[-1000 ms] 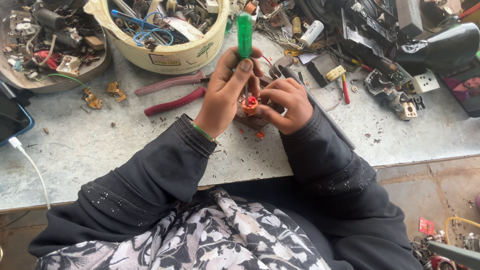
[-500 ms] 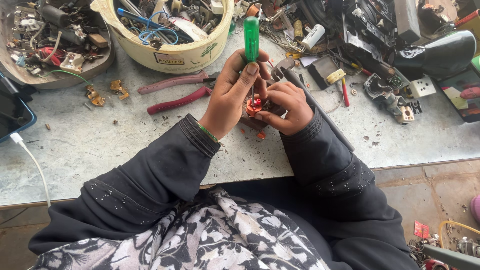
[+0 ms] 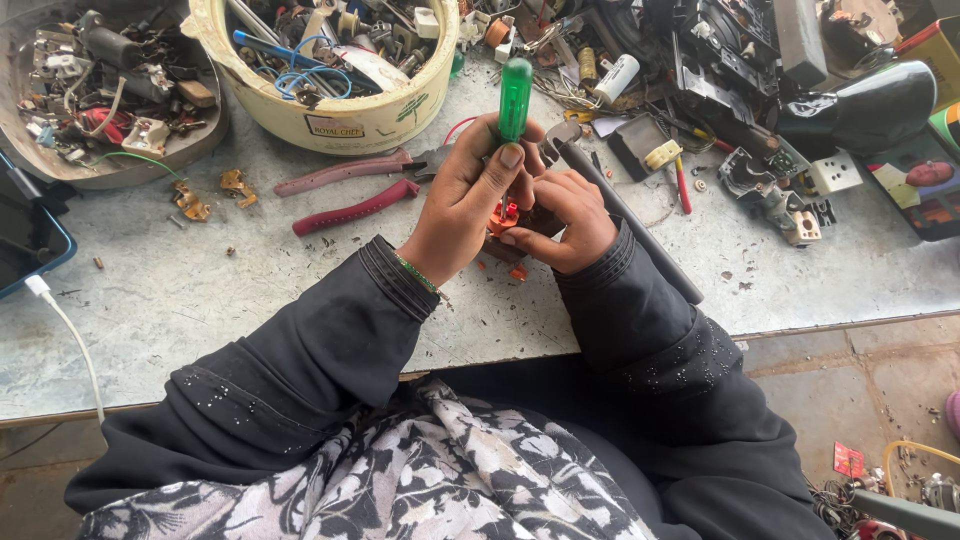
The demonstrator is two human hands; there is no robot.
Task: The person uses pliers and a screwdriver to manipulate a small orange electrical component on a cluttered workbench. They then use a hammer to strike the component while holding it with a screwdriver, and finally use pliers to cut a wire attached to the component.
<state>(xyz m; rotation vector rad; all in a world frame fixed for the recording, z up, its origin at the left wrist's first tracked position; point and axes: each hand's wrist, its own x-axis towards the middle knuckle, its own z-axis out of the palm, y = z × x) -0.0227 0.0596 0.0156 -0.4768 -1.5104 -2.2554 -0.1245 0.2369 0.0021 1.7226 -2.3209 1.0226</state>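
Head view: two hands at a cluttered workbench, screwdriver upright over a small orange part.

Left hand (image 3: 470,205) wrapped around a green-handled screwdriver (image 3: 515,95), thumb pressed to the handle, tip down into the orange part (image 3: 504,213). Right hand (image 3: 560,222) curled shut around that part, just at 3 o'clock of the left, both touching at picture centre above the grey table (image 3: 200,300). Red-handled pliers (image 3: 350,190) lying at 9 o'clock of the hands. Cream bowl (image 3: 330,110) of wires and scrap at 11 o'clock. Black rod (image 3: 640,235) slanting at 3 o'clock.
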